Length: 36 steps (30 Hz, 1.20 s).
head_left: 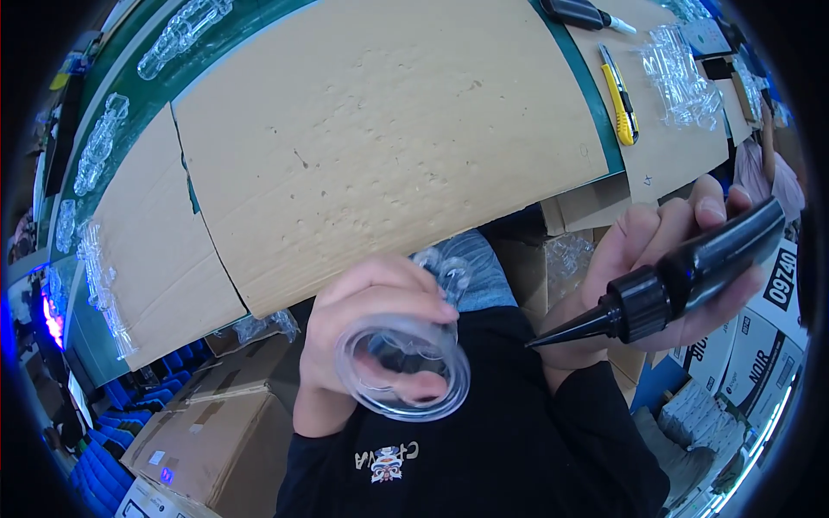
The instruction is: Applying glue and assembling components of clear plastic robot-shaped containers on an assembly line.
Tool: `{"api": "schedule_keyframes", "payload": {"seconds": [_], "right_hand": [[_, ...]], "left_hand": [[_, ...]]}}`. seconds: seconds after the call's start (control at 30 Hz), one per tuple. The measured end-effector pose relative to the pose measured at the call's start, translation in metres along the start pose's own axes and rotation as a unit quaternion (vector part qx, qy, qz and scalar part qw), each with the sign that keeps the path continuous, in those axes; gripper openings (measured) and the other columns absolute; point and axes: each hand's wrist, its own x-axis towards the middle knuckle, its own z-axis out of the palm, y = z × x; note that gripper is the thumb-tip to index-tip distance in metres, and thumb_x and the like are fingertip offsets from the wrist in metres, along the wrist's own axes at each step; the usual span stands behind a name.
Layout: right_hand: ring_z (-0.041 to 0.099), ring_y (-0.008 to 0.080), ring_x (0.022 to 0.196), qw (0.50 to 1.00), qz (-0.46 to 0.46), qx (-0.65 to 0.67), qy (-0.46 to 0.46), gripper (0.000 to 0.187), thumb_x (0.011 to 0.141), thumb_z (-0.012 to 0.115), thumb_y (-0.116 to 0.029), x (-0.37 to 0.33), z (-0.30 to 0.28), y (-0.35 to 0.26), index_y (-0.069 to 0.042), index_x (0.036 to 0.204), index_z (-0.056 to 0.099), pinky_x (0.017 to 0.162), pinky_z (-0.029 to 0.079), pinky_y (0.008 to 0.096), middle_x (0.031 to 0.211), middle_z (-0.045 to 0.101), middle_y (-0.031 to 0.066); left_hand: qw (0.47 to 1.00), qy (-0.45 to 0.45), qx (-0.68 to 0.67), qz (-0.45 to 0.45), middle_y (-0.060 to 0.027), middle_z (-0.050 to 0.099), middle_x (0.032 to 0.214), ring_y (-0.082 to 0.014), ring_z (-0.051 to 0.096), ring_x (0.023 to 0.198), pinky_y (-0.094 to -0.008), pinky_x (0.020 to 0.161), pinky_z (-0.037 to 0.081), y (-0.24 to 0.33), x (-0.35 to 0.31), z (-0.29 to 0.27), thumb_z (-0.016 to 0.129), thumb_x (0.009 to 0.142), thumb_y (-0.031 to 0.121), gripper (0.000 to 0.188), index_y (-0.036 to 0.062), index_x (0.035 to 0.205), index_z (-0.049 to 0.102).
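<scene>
My left hand (367,302) is wrapped round a clear, hollow glass-like piece (401,410). Its wide round rim faces up toward me, and a knobbly clear section shows beyond my fingers. I cannot make out what kind of vessel it is. In my right hand (639,237) lies a black squeeze tube (725,259) with a ribbed collar and a long pointed nozzle. The nozzle tip points left toward the clear piece, apart from it. Both hands are in front of my black shirt, by the near edge of the cardboard-covered table (371,129).
On the right of the table lie a yellow utility knife (620,95), a black bottle with a pale tip (579,12) and a heap of thin clear tubes (682,78). Several clear shaped pieces (102,142) line the left edge. Cardboard boxes (216,432) stand below.
</scene>
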Motion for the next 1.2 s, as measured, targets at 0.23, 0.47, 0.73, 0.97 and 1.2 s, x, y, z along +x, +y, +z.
{"api": "schedule_keyframes", "payload": {"seconds": [0.23, 0.47, 0.73, 0.97, 1.2], "right_hand": [[0.043, 0.0069, 0.041, 0.999, 0.007, -0.045, 0.006, 0.051, 0.087, 0.061, -0.038, -0.004, -0.006, 0.007, -0.005, 0.122, 0.044, 0.035, 0.032, 0.0149, 0.097, 0.058, 0.0088], [0.046, 0.0079, 0.042, 0.988, 0.035, -0.05, -0.141, 0.054, 0.087, 0.061, -0.039, 0.003, 0.012, 0.017, -0.005, 0.124, 0.043, 0.034, 0.033, 0.0152, 0.099, 0.058, 0.0097], [0.047, 0.0089, 0.042, 0.99, 0.022, -0.06, -0.127, 0.055, 0.086, 0.062, -0.04, -0.002, 0.012, 0.02, -0.005, 0.125, 0.043, 0.034, 0.035, 0.0152, 0.099, 0.059, 0.0094], [0.046, 0.0087, 0.041, 0.986, 0.021, -0.082, -0.147, 0.056, 0.086, 0.064, -0.039, -0.001, 0.008, 0.017, -0.005, 0.124, 0.043, 0.034, 0.035, 0.0151, 0.099, 0.059, 0.0092], [0.046, 0.0083, 0.041, 0.983, 0.03, -0.085, -0.161, 0.056, 0.084, 0.066, -0.037, 0.0, 0.003, 0.01, -0.005, 0.124, 0.043, 0.036, 0.037, 0.0147, 0.098, 0.059, 0.0085]], "left_hand": [[0.996, -0.084, 0.01, 0.029, -0.0082, 0.065, 0.085, -0.0215, 0.059, 0.07, -0.0311, 0.067, 0.048, -0.01, -0.001, 0.003, 0.078, 0.063, 0.011, 0.029, 0.0026, 0.088, 0.066], [0.993, -0.103, 0.036, 0.049, -0.0089, 0.064, 0.084, -0.0207, 0.059, 0.069, -0.0303, 0.065, 0.048, -0.006, 0.003, 0.005, 0.075, 0.068, 0.012, 0.022, 0.0016, 0.085, 0.066], [0.992, -0.095, 0.044, 0.075, -0.0086, 0.064, 0.083, -0.0216, 0.057, 0.067, -0.0303, 0.064, 0.047, -0.007, 0.003, 0.005, 0.073, 0.069, 0.012, 0.019, 0.0011, 0.084, 0.065], [0.991, -0.094, 0.048, 0.079, -0.0086, 0.063, 0.082, -0.0212, 0.057, 0.067, -0.0302, 0.063, 0.046, -0.005, 0.002, 0.004, 0.073, 0.069, 0.012, 0.019, 0.001, 0.083, 0.065], [0.992, -0.09, 0.032, 0.079, -0.0079, 0.064, 0.081, -0.0199, 0.057, 0.067, -0.0295, 0.063, 0.046, -0.006, 0.001, 0.003, 0.074, 0.069, 0.011, 0.019, 0.0019, 0.083, 0.066]]}}
